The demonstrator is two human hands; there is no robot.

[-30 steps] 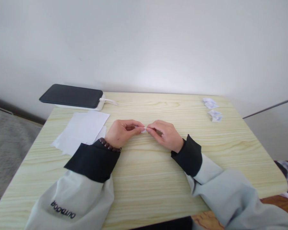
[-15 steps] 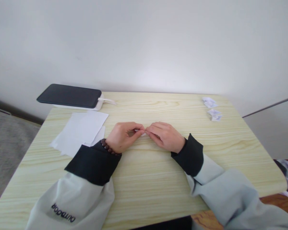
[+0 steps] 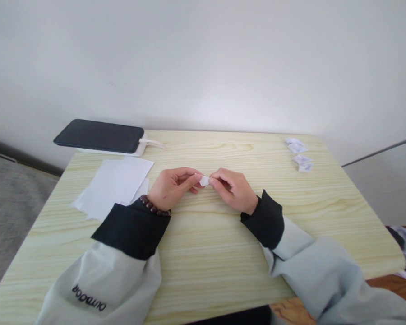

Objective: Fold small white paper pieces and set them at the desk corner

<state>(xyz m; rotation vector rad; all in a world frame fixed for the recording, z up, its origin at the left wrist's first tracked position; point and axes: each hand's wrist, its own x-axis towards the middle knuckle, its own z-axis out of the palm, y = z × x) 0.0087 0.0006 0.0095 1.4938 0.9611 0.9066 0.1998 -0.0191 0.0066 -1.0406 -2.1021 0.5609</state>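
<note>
A small folded piece of white paper (image 3: 205, 181) is held between my two hands over the middle of the table. My left hand (image 3: 174, 187), with a dark bead bracelet at the wrist, pinches its left end between thumb and fingers. The thumb and forefinger of my right hand (image 3: 235, 188) grip the right end. Fingers cover part of the paper, so its full shape is hidden. Beside my left wrist lies a stack of white paper sheets (image 3: 117, 180), loosely overlapping.
At the back left, a dark phone (image 3: 101, 135) rests on a white block (image 3: 140, 148) with a white cable (image 3: 154, 143). Two folded paper pieces (image 3: 296, 145) (image 3: 303, 163) sit at the back right. The wooden table (image 3: 206, 253) meets a white wall (image 3: 203, 63).
Both hands have lifted slightly, and the fingertips have moved apart. More of the folded paper now shows between them. The sheets, phone and folded pieces stay put.
</note>
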